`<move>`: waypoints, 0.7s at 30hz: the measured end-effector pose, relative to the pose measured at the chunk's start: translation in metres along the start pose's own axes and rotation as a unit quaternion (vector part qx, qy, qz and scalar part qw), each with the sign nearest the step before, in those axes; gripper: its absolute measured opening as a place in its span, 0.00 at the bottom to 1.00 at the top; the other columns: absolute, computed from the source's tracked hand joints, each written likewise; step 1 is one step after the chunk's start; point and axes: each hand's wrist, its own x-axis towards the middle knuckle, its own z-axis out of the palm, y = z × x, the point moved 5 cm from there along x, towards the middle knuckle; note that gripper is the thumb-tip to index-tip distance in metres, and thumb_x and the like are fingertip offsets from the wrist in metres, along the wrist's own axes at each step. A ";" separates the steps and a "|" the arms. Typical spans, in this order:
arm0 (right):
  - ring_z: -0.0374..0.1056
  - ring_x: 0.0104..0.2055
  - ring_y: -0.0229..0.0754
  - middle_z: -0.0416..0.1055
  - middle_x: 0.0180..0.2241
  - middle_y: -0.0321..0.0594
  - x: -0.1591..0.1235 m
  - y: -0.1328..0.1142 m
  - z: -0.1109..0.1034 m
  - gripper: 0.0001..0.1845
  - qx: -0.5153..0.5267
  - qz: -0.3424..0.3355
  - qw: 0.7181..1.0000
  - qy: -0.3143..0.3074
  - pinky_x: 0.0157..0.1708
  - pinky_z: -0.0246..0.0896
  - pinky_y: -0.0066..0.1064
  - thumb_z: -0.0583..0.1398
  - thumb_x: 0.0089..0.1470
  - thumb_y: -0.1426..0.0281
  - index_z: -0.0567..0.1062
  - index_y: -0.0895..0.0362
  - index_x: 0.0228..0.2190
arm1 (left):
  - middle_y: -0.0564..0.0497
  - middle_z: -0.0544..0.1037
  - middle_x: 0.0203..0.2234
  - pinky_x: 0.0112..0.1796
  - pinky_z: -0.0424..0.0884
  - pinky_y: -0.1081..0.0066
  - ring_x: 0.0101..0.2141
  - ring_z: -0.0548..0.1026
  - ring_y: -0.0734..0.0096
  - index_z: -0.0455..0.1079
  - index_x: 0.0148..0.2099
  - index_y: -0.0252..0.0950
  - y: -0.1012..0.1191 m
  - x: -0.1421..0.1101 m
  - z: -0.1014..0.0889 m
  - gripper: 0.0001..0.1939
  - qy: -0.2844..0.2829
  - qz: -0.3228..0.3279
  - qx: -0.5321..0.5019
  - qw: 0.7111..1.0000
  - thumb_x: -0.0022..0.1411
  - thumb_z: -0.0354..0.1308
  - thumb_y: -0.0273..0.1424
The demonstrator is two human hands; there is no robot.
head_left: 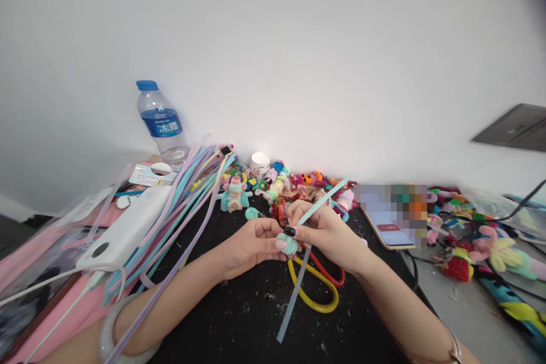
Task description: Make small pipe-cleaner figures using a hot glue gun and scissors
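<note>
My left hand (249, 247) pinches a small coil of mint-green pipe cleaner (289, 244) between thumb and fingers. My right hand (330, 233) meets it there, thumb and fingers closed on the same pipe cleaner, whose straight end (326, 199) sticks up to the right. Below the hands, a pale translucent strip (294, 296) lies on the black mat (230, 318). Beside it are a yellow loop (321, 308) and a red loop (339, 280) that look like scissor handles; the part under my hands is hidden.
Pastel pipe cleaners (187, 199) lie in a bundle over a white power bank (128, 227) on the left. A water bottle (160, 119) leans by the wall. Several pipe-cleaner figures (234, 196) line the back. A phone (386, 227) and more figures (458, 264) sit right.
</note>
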 end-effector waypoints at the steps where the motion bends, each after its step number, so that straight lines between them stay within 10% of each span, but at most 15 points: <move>1: 0.61 0.32 0.35 0.62 0.30 0.34 0.000 0.000 0.001 0.07 0.004 0.003 1.000 -0.008 0.31 0.56 0.27 0.61 0.51 0.69 0.68 0.58 0.26 | 0.49 0.76 0.28 0.35 0.70 0.70 0.30 0.74 0.72 0.68 0.31 0.30 0.000 0.000 0.000 0.12 -0.006 -0.004 0.004 1.000 0.47 0.67 0.28; 21: 0.49 0.21 0.29 0.59 0.19 0.29 -0.005 0.002 0.011 0.20 0.076 0.106 0.982 -0.134 0.21 0.42 0.24 0.63 0.45 0.55 0.69 0.61 0.22 | 0.51 0.77 0.23 0.32 0.70 0.70 0.26 0.74 0.72 0.68 0.27 0.30 -0.002 -0.002 0.005 0.13 -0.035 -0.029 0.031 0.998 0.41 0.70 0.26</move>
